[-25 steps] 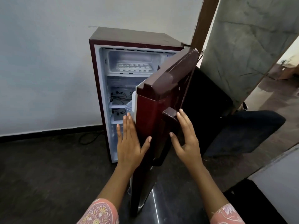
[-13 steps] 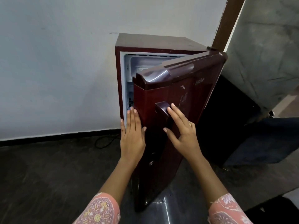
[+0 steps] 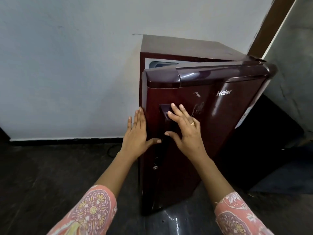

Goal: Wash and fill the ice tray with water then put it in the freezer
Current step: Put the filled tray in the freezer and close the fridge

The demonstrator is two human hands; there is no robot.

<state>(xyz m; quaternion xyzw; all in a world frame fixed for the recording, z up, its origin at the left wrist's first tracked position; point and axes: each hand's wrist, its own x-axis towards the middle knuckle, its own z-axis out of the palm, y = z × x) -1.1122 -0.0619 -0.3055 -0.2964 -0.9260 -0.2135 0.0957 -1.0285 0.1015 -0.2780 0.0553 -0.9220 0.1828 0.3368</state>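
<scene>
A small maroon fridge (image 3: 186, 48) stands against the white wall. Its door (image 3: 220, 116) is nearly closed, with a narrow gap at the top left where a strip of the white interior (image 3: 162, 64) shows. My left hand (image 3: 138, 134) lies flat with straight fingers on the door's left edge. My right hand (image 3: 184, 128) presses flat on the door over the dark recessed handle (image 3: 165, 110). The ice tray is hidden inside.
A dark stone floor (image 3: 50, 175) spreads in front and to the left, with a black cable (image 3: 112, 150) by the skirting. A dark object (image 3: 271, 141) sits to the fridge's right. A brown door frame (image 3: 271, 22) rises at the upper right.
The fridge door has swung from wide open to almost closed under both hands. The ice tray, seen in the freezer compartment a second ago, is now out of sight.
</scene>
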